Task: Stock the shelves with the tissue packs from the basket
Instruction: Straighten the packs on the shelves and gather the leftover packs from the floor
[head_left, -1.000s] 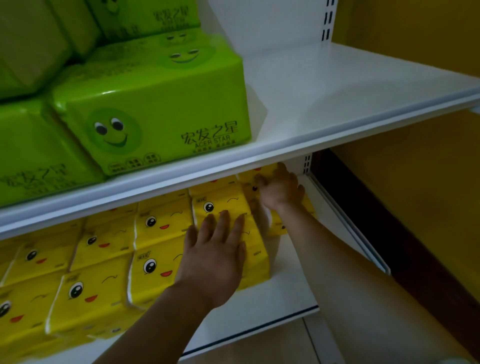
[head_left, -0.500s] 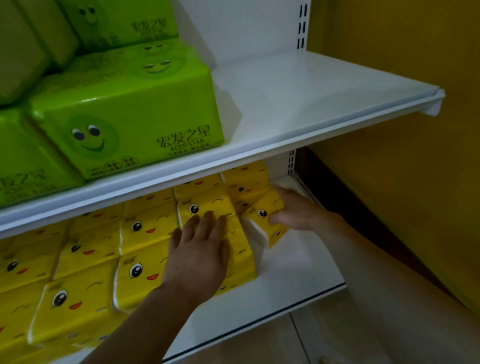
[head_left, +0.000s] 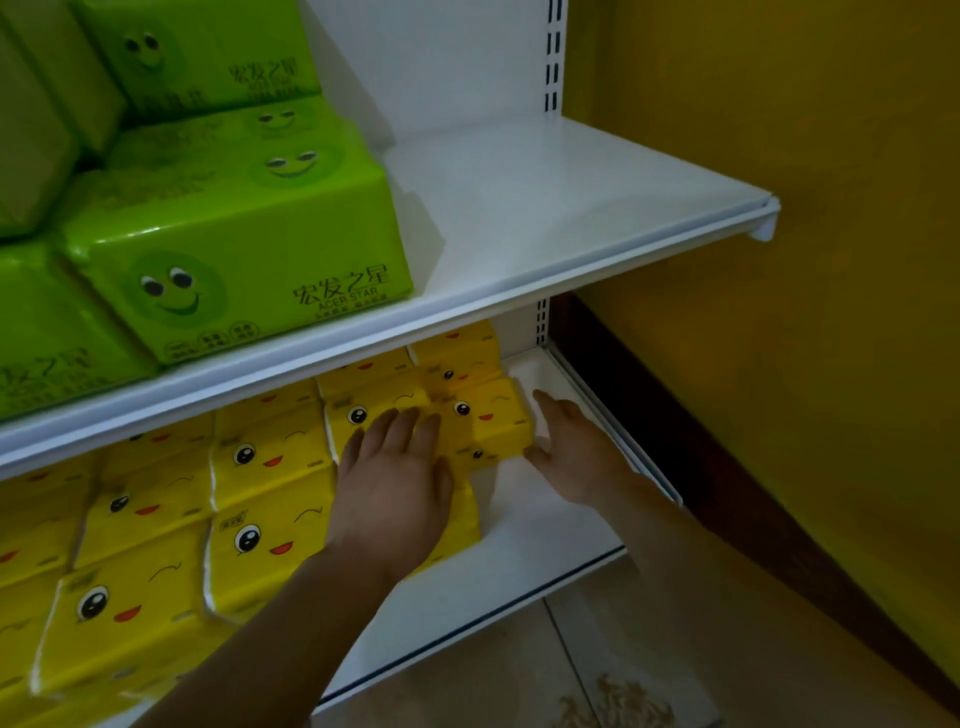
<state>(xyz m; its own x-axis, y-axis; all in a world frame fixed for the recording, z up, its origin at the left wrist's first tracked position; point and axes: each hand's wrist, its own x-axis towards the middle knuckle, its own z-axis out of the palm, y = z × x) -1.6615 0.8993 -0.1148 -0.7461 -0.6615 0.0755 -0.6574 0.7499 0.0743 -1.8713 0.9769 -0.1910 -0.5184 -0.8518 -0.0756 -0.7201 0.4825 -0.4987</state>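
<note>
Upper shelf (head_left: 545, 218): white, carrying green packs (head_left: 244, 270) stacked at its left; right half lying bare

Lower shelf (head_left: 524, 556): white, filling with yellow packs (head_left: 156, 519) in rows from the left edge, faces up; a bare strip lying along its right end, beside the yellow wall (head_left: 805, 260)

End pack (head_left: 485, 418): yellow, the task's thing in hand, sitting on a lower pack at the right end of the row, touching its neighbours at left and behind; appears slightly skewed to the row

Left hand (head_left: 395, 483): lying flat, fingers straight and together, pressing down on the packs just left of the end pack, gripping nothing

Right hand (head_left: 569, 449): fingers extended and apart, thumb near the pack's front corner, palm beside its right end; contact with the pack cannot be told for sure, nothing clamped

Basket: not showing in this view

Step, as judged: squaring the end pack into the row. Doing it well is calling for a sideways push from the right palm while the left is holding the neighbours down so the soft packs are not riding up or bulging forward
</note>
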